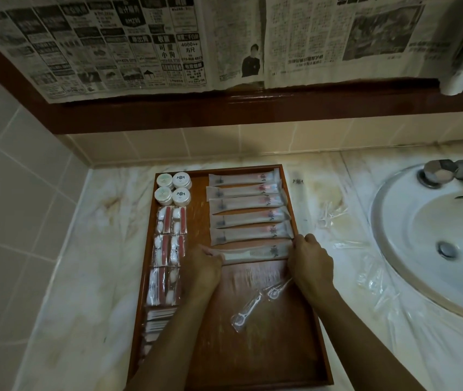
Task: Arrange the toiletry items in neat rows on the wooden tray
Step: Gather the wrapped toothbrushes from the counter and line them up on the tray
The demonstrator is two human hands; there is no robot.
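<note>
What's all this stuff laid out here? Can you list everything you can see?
wooden tray: one, reddish brown, on the counter left of the sink
long sachets: five, frosted white, stacked in a column on the tray's far right
comb sachet: one, frosted white, below that column, held at both ends
round tubs: four, white, tray's far left corner
cotton packs: several, white and red, down the tray's left side
floss picks: clear wrapped, loose on the tray's middle
counter: one, cream marble
sink: one, white, at right
tap: one, metal, behind the sink
newspaper: black and white sheets, on the wall
left hand: grip on the sachet's left end
right hand: grip on its right end
</note>
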